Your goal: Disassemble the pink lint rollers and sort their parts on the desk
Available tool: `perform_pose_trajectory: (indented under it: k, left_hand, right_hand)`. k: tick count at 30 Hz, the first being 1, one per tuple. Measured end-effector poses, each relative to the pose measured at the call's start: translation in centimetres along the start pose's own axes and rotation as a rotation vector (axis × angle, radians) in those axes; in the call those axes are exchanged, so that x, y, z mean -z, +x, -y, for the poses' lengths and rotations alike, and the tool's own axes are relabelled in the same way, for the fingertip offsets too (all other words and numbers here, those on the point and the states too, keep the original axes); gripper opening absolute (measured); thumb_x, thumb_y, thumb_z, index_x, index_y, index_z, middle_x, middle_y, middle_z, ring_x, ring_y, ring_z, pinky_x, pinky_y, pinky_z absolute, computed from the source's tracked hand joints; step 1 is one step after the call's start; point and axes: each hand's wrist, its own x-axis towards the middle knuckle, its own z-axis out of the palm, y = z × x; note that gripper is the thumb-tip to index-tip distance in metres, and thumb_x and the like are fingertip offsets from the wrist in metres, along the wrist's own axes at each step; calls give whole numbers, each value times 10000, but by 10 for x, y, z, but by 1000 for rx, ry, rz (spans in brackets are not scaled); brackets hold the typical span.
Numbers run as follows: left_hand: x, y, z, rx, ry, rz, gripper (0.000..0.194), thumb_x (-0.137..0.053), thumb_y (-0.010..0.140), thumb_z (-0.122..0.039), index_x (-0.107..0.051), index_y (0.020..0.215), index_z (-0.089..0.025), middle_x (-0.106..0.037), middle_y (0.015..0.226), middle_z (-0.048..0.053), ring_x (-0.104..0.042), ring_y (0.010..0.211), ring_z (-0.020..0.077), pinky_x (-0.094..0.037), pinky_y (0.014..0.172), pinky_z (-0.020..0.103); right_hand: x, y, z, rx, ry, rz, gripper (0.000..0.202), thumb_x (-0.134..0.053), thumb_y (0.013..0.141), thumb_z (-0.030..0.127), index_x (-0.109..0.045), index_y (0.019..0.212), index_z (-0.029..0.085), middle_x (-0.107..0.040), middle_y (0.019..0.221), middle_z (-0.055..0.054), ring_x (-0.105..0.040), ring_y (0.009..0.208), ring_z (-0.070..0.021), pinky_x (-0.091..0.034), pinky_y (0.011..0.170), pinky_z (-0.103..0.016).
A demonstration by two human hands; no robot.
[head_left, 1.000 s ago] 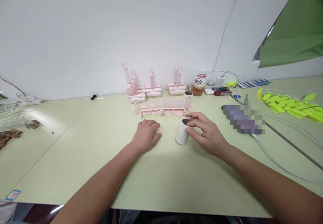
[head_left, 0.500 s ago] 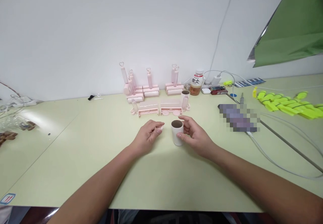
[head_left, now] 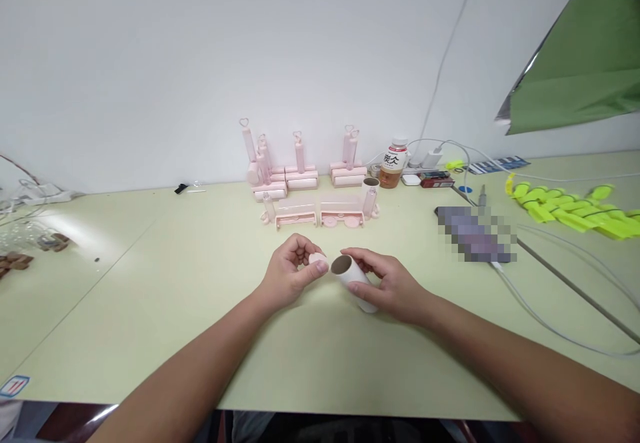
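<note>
My right hand is wrapped round a white lint roller refill, a hollow roll tilted with its open end toward my other hand. Between thumb and fingers, my left hand pinches a small pale pink round end cap, held just left of the roll's opening and apart from it. Beyond the hands lie two opened pink lint roller cases, a left case and a right case. A second white roll stands upright behind the right case.
Several assembled pink lint rollers line the wall. A labelled bottle stands to their right. A blurred phone with a white cable lies at right, near bright yellow pieces. Brown pieces sit far left.
The roll has gone from upright to tilted, its opening turned toward my left hand. My left hand has raised the end cap into clearer view, nearer the opening.
</note>
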Motion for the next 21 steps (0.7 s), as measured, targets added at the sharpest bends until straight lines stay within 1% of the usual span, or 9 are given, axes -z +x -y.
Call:
perform_pose_trajectory:
  k: [3, 6, 10, 15, 17, 21]
  left_hand:
    - [-4, -3, 0, 16, -73, -10, 306, -732, 783, -360, -488, 742, -181, -686, 874, 52, -615, 777, 154, -485, 713, 298]
    - [-7, -6, 0, -22, 8, 10, 293, -728, 782, -369, -520, 703, -177, -712, 900, 69, -643, 832, 184, -498, 775, 336]
    - [-8, -8, -2, -58, 160, 37, 261, -701, 792, -407, -570, 741, -186, -738, 948, 78, -657, 876, 205, -502, 819, 364]
    - [-8, -7, -1, -56, 238, 59, 251, -674, 806, -425, -593, 778, -189, -744, 962, 71, -665, 892, 204, -508, 818, 354]
    - [-8, -7, 0, -50, 235, 75, 236, -677, 807, -410, -608, 797, -185, -744, 953, 68, -668, 889, 200, -507, 811, 339]
    - [-7, -8, 2, -51, 234, 91, 228, -681, 805, -402, -631, 836, -181, -740, 932, 59, -671, 870, 195, -509, 799, 323]
  right_hand:
    - [0, -2, 2, 61, -2, 46, 449, -639, 843, 386, -575, 1235, 177, -682, 1009, -73, -611, 821, -179, -496, 735, -294]
    - [-1, -3, 3, 98, 0, 74, 420, -618, 862, 397, -573, 1218, 179, -688, 998, -78, -614, 814, -183, -488, 720, -294]
    - [-2, -4, 0, 91, 13, 55, 487, -649, 841, 397, -503, 1255, 188, -693, 981, -79, -622, 800, -185, -488, 722, -302]
    - [-2, -5, 0, 81, 25, 61, 492, -651, 841, 394, -465, 1257, 209, -697, 950, -63, -611, 774, -173, -484, 713, -296]
    - [-2, -5, 1, 89, 15, 55, 483, -648, 843, 389, -469, 1254, 211, -689, 932, -52, -598, 753, -165, -481, 696, -288]
    - [-2, -5, 2, 121, -11, 57, 432, -641, 848, 379, -523, 1233, 222, -674, 938, -47, -604, 766, -166, -481, 677, -277]
